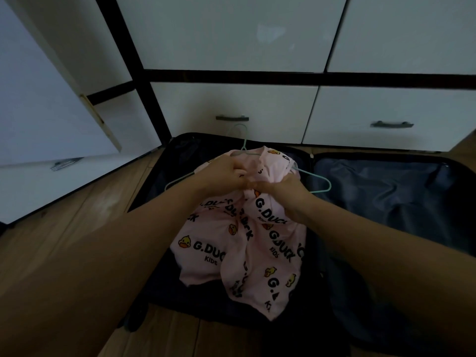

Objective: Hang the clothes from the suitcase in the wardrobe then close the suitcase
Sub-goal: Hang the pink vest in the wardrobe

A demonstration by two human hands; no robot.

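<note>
My left hand [226,173] and right hand [286,191] grip the pink garment [231,248] on the green hanger [313,180], above the open suitcase [386,191]; wardrobe [231,37] at 12 o'clock.

both bare forearms reach forward from the bottom edge and converge mid-frame. left hand [226,173] back up, fingers curled down and gripping the shirt [239,243]. right hand [280,191] just beside it, fingertips near touching the left's, fingers also curled into the fabric. wrists roughly level.
</note>
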